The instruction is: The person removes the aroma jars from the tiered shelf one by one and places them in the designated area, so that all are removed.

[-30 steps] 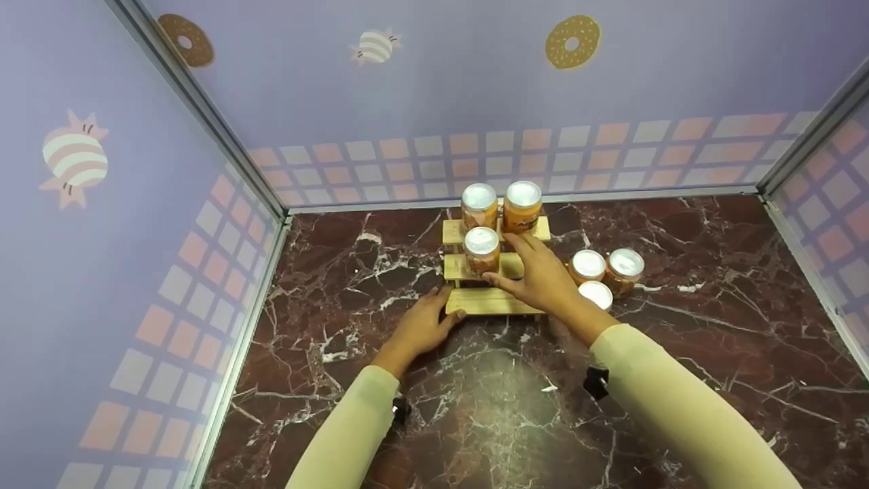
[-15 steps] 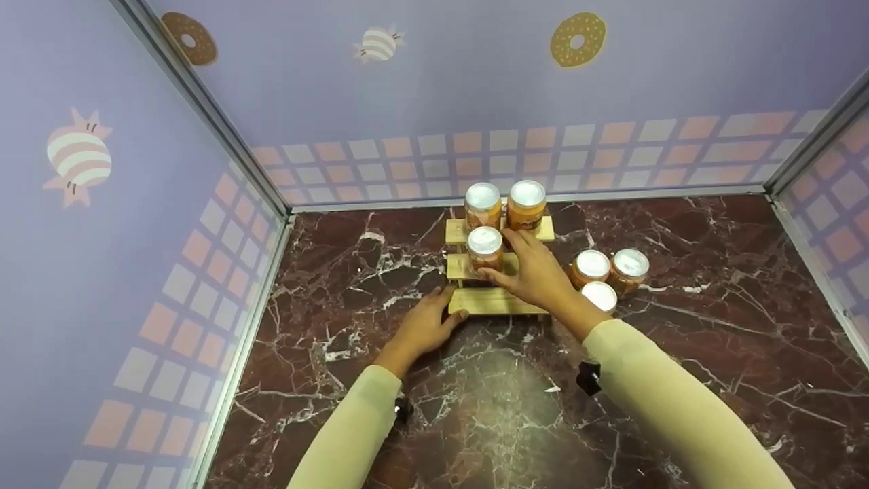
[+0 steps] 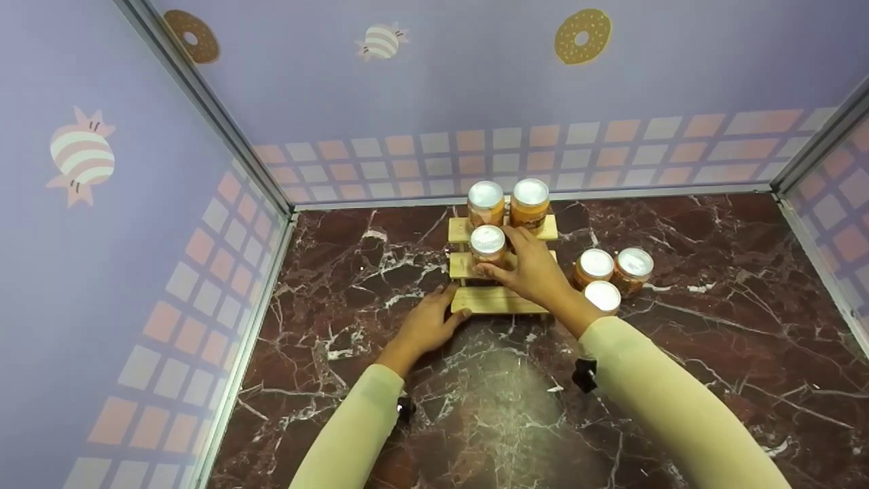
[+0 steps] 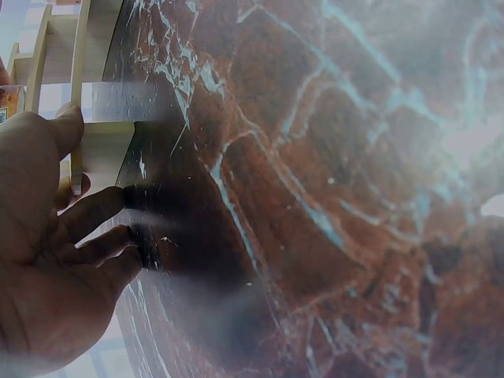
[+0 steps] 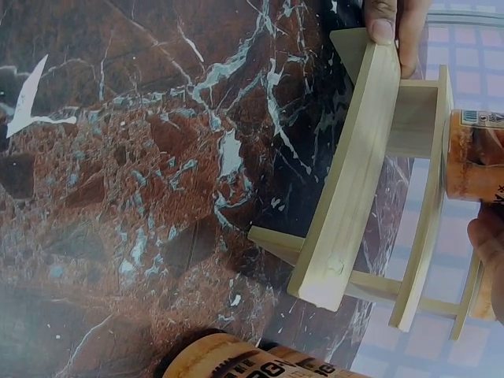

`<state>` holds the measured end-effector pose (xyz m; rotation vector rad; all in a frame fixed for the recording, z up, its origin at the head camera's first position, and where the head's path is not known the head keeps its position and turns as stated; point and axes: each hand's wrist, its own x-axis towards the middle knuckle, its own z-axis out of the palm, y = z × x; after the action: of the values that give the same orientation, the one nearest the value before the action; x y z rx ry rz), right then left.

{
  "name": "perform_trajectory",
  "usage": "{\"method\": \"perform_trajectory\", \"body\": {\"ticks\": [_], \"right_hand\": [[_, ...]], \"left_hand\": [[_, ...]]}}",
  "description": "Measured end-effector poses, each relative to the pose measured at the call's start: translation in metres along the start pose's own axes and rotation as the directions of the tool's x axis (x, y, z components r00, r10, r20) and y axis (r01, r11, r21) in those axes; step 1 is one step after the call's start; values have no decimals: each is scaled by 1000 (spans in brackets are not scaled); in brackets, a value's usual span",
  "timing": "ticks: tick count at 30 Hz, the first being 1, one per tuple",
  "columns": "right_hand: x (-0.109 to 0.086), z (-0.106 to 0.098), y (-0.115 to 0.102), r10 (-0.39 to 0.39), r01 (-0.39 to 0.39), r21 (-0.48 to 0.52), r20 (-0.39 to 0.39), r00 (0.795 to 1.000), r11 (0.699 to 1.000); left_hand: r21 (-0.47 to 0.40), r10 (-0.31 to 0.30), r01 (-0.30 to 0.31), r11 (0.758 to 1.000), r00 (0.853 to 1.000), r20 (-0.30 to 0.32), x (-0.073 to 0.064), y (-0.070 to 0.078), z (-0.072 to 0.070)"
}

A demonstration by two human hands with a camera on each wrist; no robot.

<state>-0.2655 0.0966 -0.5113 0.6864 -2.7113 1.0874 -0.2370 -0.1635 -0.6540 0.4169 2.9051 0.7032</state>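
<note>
Head view: the person's right hand (image 3: 536,272) has its thumb and fingers clamped on an orange, pale-lidded can (image 3: 487,243), upright toward the left end of the middle step of a wooden rack (image 3: 499,300). Two upper cans (image 3: 530,209) stand side by side on the top step; three loose cans (image 3: 596,265) cluster on the marbled bench (image 3: 502,407), right of the rack. Left wrist view: the left hand (image 4: 51,244) pinches the bottom step's left end, its lower fingers loosely bent.
</note>
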Motion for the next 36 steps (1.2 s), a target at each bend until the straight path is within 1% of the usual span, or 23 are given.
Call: {"method": "perform_trajectory", "body": {"ticks": [4,11,20,25,31,36], "right_hand": [[1,1,-1,5,-5,22,-12,1000,1000],[2,1,-4,31,-31,37,-7,999,999],[3,4,-3,32,-31,40,-18,999,999],[3,4,-4,25,-24,44,-21,999,999],[0,2,-3,4,-3,26,-33,999,1000],[-5,-2,-2,-22,21,-28,-14,1000,999]], "left_hand": [[-1,-1,1,1000,1000,-6,-1,2,0],[-42,5,-5,999,1000,-17,-3,5,-3],[-7,16,-16,1000,1000,-16,0,-1,0],[13,15,-15,1000,1000,-11,1,-1,2],[32,15,-14,999,1000,-18,1,-1,2],[28,22,-21,999,999,-34,0,0,1]]}}
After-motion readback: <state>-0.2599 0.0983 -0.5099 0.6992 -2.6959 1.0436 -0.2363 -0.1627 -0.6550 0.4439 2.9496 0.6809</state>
